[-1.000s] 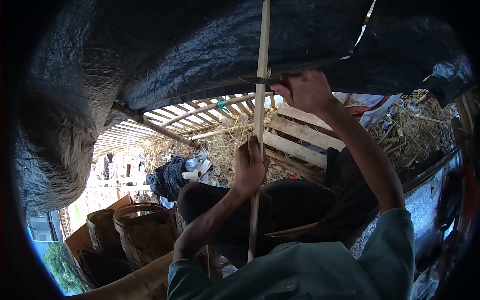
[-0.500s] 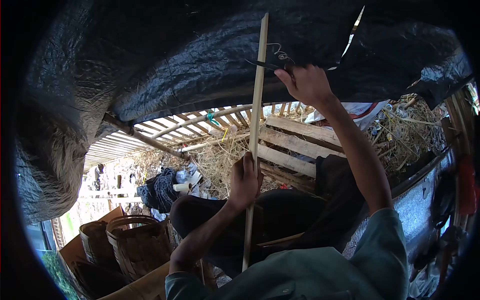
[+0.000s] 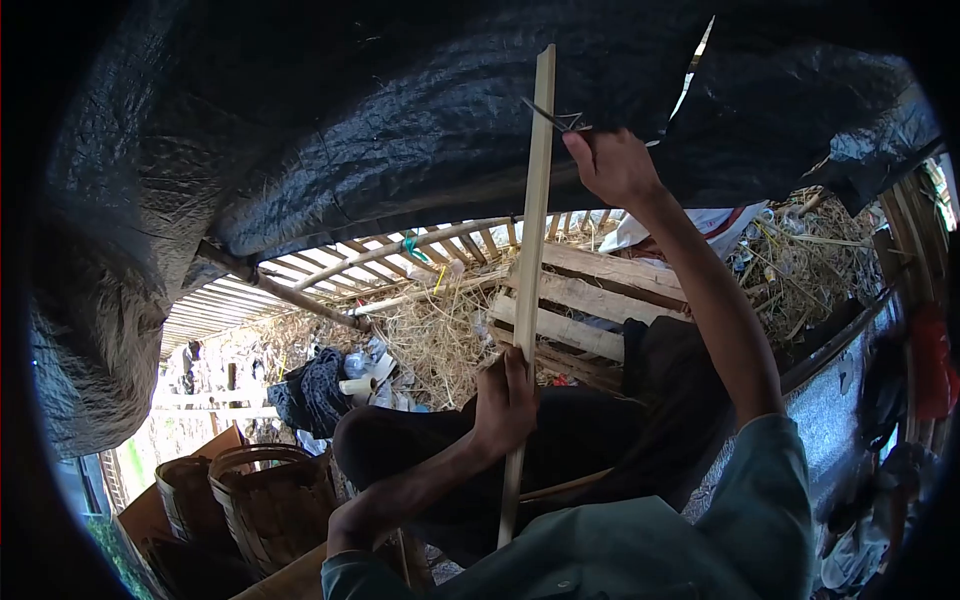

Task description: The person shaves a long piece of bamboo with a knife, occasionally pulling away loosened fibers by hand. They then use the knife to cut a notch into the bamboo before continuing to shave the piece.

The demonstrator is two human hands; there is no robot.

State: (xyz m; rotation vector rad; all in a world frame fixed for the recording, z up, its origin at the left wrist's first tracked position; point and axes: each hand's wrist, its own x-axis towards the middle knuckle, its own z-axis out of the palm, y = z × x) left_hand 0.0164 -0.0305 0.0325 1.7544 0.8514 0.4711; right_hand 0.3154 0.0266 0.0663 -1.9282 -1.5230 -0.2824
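Strip: the long pale strip (image 3: 535, 220) stands nearly upright, its top leaning slightly right, with its lower end by the green shirt (image 3: 620, 545) and its upper end in front of the black sheet (image 3: 400, 130).
Left hand: the left hand (image 3: 505, 402) has its grip closed around the lower part of the strip, above the dark-trousered lap (image 3: 590, 430).
Right hand: the right hand (image 3: 620, 170) has its grip closed on the knife (image 3: 546, 114), the handle mostly hidden; the thumb points toward the blade.
Blade: it crosses the strip at a slant just below the upper end; whether it touches the wood, I cannot tell.
Shaving: a thin curl (image 3: 574, 121) is beside the blade, near the right thumb.
Lap: a thinner strip (image 3: 567, 485) lies slantwise there, right of the long one.
Beyond the knees: a wooden pallet (image 3: 590, 300) has straw (image 3: 440, 345) by its left edge and a white bag (image 3: 690, 235) near its far right corner.
Left side: two woven baskets (image 3: 275, 505) stand close together, with a dark patterned cloth (image 3: 312, 390) beyond them.
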